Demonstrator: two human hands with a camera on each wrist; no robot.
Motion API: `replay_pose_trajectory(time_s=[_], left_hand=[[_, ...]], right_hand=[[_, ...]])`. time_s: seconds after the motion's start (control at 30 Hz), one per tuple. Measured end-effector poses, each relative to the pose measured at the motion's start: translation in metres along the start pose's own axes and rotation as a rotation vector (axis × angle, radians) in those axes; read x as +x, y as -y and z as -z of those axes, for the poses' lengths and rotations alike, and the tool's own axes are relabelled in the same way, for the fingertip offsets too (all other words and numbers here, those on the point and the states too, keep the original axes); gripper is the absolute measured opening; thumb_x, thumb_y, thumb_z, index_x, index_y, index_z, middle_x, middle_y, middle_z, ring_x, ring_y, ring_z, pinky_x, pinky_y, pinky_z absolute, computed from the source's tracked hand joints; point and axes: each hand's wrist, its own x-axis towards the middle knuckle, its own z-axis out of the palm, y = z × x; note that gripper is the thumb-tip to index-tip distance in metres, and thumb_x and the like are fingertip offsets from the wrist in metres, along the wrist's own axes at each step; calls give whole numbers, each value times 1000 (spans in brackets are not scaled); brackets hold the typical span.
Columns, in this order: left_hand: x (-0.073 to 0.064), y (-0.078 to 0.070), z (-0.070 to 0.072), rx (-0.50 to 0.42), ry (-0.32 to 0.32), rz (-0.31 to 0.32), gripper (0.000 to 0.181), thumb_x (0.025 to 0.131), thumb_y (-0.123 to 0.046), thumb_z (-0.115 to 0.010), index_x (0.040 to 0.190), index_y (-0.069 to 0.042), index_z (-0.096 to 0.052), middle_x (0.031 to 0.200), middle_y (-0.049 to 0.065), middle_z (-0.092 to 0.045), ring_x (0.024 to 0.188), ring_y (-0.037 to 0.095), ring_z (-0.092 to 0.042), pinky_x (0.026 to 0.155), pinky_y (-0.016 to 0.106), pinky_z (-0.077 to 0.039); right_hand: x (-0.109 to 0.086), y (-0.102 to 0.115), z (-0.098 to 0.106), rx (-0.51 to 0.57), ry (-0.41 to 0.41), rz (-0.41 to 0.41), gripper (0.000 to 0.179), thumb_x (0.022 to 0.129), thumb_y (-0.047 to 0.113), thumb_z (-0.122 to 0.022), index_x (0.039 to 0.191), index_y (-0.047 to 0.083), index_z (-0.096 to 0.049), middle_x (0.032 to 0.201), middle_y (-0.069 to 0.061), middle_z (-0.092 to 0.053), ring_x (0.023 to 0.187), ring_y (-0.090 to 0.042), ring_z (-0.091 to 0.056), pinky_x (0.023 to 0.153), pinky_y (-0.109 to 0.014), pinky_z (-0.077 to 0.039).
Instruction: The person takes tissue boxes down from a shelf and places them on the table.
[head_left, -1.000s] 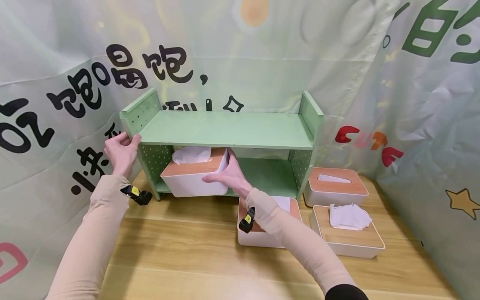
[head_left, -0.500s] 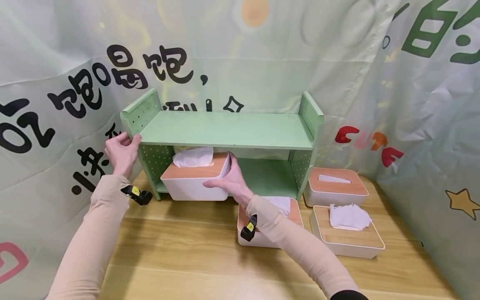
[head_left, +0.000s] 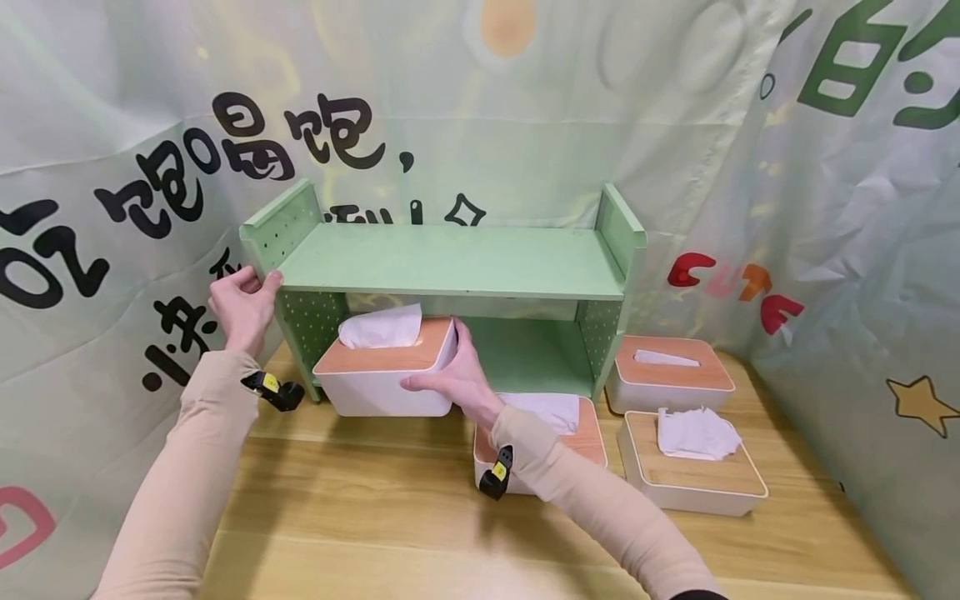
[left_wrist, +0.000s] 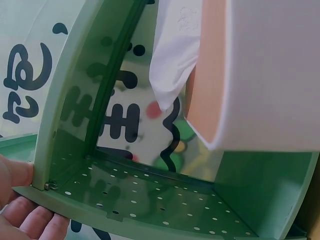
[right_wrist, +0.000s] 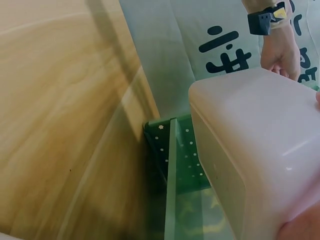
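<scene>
My right hand (head_left: 463, 377) grips the right end of a white tissue box (head_left: 390, 392) with a wooden lid and a tissue sticking out. The box is at the front of the lower left compartment of a green two-tier shelf (head_left: 457, 260), its front out past the shelf edge. In the right wrist view, the white underside of the box (right_wrist: 260, 120) shows above the wood. My left hand (head_left: 246, 307) holds the shelf's left side panel near the upper board; in the left wrist view its thumb and fingers (left_wrist: 35, 220) lie around the panel's front edge.
A second tissue box (head_left: 592, 433) stands on the wooden table (head_left: 337, 508) under my right forearm. Two more, one at the back right (head_left: 671, 367) and one in front of it (head_left: 693, 471), sit right of the shelf. Printed cloth (head_left: 480, 108) hangs behind and at the sides.
My right hand has drawn the tissue box forward and lower out of the lower compartment, and slightly to the left. The left hand has stayed on the shelf panel.
</scene>
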Motion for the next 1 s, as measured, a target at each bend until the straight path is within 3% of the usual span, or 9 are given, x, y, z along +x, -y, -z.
replay_pose_trajectory(time_s=[0.13,0.4,0.57,0.67,1.0], left_hand=[[0,1,0,3,-8,-3,37,93,-25,-71,129,-14,-69,115,1,-73,67,-13,-58,71,8,-48],[0,1,0,-5,-3,-4,37,93,-25,-71,129,-13,-69,120,7,-70,67,-14,-58,70,7,-48],[-2,1,1,-9,-11,-20,35,93,-24,-71,125,-12,-72,99,-15,-77,67,-13,-58,68,7,-48],[-3,0,1,-18,-13,-26,34,93,-23,-71,124,-10,-72,79,-26,-71,66,-13,-59,66,7,-48],[-2,0,1,-8,-13,-33,34,93,-24,-71,124,-10,-72,79,-27,-69,67,-13,-57,68,7,-48]], right_hand=[[-5,-1,-1,-5,13,1,130,60,13,-93,161,13,-12,159,-14,-33,138,-30,-41,121,-44,-36],[-14,-6,-5,24,41,25,129,61,11,-93,161,15,-12,153,-12,-39,129,-28,-46,113,-43,-43],[-22,-10,-6,33,37,9,129,60,13,-94,161,17,-13,152,-10,-40,127,-27,-47,110,-41,-45],[-25,-13,-6,20,31,-5,128,61,15,-94,161,19,-14,152,-8,-40,128,-26,-47,110,-41,-45],[-35,-18,-9,11,48,25,129,60,17,-95,161,18,-14,153,-9,-40,128,-26,-47,111,-41,-44]])
